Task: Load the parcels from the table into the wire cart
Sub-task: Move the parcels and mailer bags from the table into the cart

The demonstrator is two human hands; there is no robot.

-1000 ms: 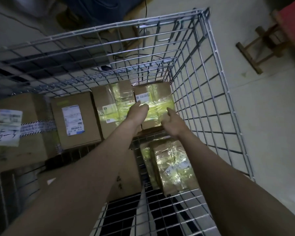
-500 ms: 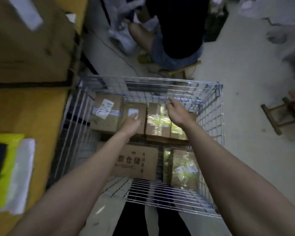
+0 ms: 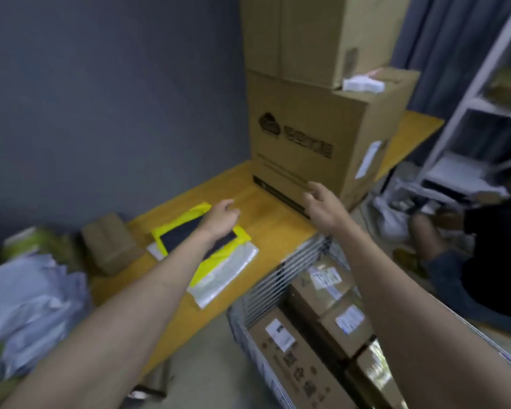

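On the yellow wooden table (image 3: 266, 228) lies a yellow-and-black flat parcel (image 3: 233, 231) on top of a clear plastic mailer (image 3: 227, 276). My left hand (image 3: 222, 216) hovers just above the yellow parcel with fingers loosely curled, holding nothing. Out over the table's right part, my right hand (image 3: 322, 208) is open with fingers spread, in front of the big cardboard box (image 3: 322, 143). The wire cart (image 3: 278, 278) stands at the lower right and holds several brown boxes (image 3: 322, 293).
A second large carton (image 3: 307, 33) sits on the big box. A small brown box (image 3: 109, 243) and a heap of grey and green mailer bags (image 3: 27, 305) lie at the table's left. A seated person (image 3: 484, 252) and a white shelf (image 3: 469, 113) are at the right.
Both hands have left the boxes in the cart and swung up and left over the table. My view has turned from the cart to the table.
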